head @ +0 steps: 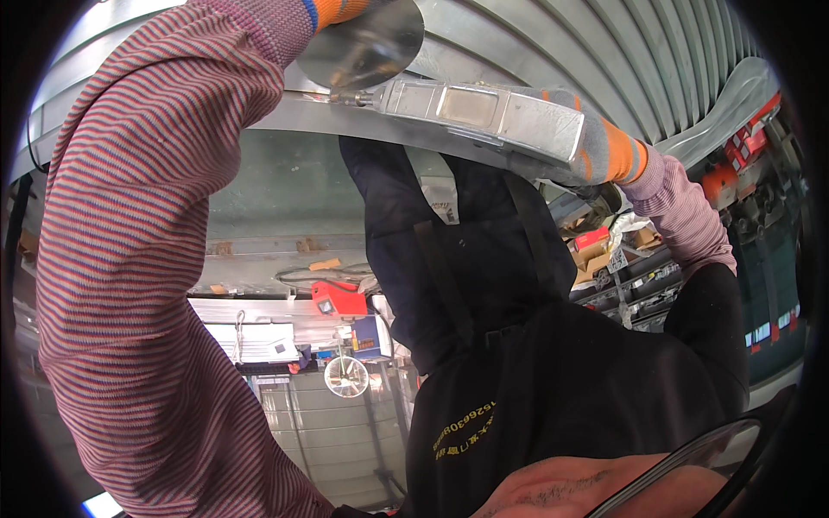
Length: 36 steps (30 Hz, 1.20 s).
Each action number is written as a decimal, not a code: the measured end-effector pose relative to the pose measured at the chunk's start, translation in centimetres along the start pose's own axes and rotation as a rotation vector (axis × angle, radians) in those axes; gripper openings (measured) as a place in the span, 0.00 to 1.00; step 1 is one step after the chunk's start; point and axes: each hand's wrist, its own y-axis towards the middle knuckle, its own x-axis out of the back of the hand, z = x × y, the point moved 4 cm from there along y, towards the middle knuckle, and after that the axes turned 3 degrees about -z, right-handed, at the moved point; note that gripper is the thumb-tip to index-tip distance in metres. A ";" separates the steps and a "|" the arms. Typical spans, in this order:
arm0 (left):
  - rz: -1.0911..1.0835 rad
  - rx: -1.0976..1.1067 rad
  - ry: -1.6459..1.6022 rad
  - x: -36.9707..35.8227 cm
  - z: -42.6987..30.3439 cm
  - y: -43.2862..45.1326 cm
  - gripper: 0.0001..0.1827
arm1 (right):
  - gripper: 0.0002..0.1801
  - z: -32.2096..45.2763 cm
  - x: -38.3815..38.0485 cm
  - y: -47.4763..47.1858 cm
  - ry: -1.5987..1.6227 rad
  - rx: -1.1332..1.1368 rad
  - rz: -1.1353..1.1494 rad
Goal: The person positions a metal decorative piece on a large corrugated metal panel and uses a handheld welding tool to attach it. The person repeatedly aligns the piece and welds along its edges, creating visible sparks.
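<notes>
My right hand [599,146], in a grey and orange glove, is wrapped around a hand-held power tool [476,110] with a boxy silver housing. The tool's metal chuck-like nose [353,97] points left and meets a pale metal edge [291,116]. Just above that nose is a shiny round metal disc [363,48], partly blurred. My left hand [340,9], gloved in orange and blue, is cut off by the top edge beside the disc. Its fingers are mostly hidden, so I cannot tell whether it grips the disc.
Long ribbed metal profiles [583,52] fill the top. Below the metal edge lies a grey-green surface [291,188]. A red box-shaped device [338,298], a white-framed fan [346,377] and stacked white sheets [259,342] stand farther off. Opened cardboard boxes [590,259] sit on racks at right.
</notes>
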 end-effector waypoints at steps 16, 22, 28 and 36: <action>0.025 -0.010 0.039 0.4 0.1 0.1 0.22 | 0.24 -0.7 -0.8 0.0 0.002 -0.037 0.009; 0.010 -0.010 0.046 0.2 0.1 -0.1 0.22 | 0.25 -0.7 -0.9 -0.2 -0.015 -0.076 0.001; 0.018 -0.001 0.040 -0.1 0.2 0.0 0.22 | 0.24 0.1 -0.6 0.4 -0.149 0.018 0.062; 0.028 0.002 0.033 -0.1 0.4 0.2 0.23 | 0.26 0.3 -0.7 0.8 -0.040 -0.183 0.096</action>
